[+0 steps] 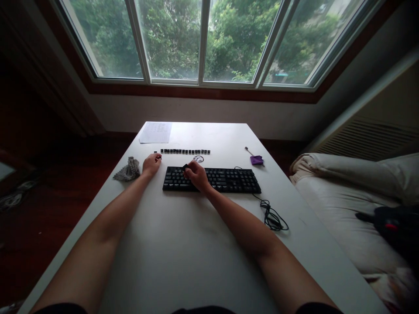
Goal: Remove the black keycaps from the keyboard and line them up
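Observation:
A black keyboard (225, 179) lies across the middle of the white table (183, 253). My right hand (196, 175) rests over its left half, fingers pinched on a small black keycap. My left hand (151, 164) sits just left of the keyboard, its fingers closed round a small dark piece at the fingertips, close to the left end of a row of removed black keycaps (185, 151) lined up behind the keyboard. A wire keycap puller (198, 159) lies between the row and the keyboard.
A grey cloth (128, 171) lies left of my left hand. A sheet of paper (156, 132) sits at the far left, a small brush and purple cloth (256, 160) at the far right. The keyboard cable (273, 217) coils to the right. A bed stands right of the table.

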`<action>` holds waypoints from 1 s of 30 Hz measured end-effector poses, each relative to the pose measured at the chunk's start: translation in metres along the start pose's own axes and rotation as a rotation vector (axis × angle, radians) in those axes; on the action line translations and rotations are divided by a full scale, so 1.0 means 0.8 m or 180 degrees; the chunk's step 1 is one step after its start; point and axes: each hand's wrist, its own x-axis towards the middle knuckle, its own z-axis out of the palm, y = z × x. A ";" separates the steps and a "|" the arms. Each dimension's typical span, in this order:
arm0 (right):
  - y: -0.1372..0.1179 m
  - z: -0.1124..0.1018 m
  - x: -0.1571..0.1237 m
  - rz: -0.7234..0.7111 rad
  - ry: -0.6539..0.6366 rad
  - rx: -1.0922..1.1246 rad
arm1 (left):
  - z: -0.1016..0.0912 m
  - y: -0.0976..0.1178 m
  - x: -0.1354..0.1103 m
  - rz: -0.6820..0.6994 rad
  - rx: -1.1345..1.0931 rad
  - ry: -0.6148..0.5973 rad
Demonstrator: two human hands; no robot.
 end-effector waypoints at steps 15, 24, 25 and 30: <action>0.005 0.000 0.004 0.0097 -0.0036 0.0049 | 0.016 -0.008 0.052 0.0100 0.0736 0.0218; 0.009 0.002 0.002 0.0188 -0.0024 -0.0010 | 0.021 -0.017 0.060 -0.0055 0.0496 0.0267; 0.009 0.002 0.002 0.0192 -0.0030 -0.0009 | 0.020 -0.017 0.060 -0.0067 0.0494 0.0260; 0.009 0.003 0.001 0.0198 -0.0073 0.0045 | 0.020 -0.019 0.064 -0.0096 0.0460 0.0211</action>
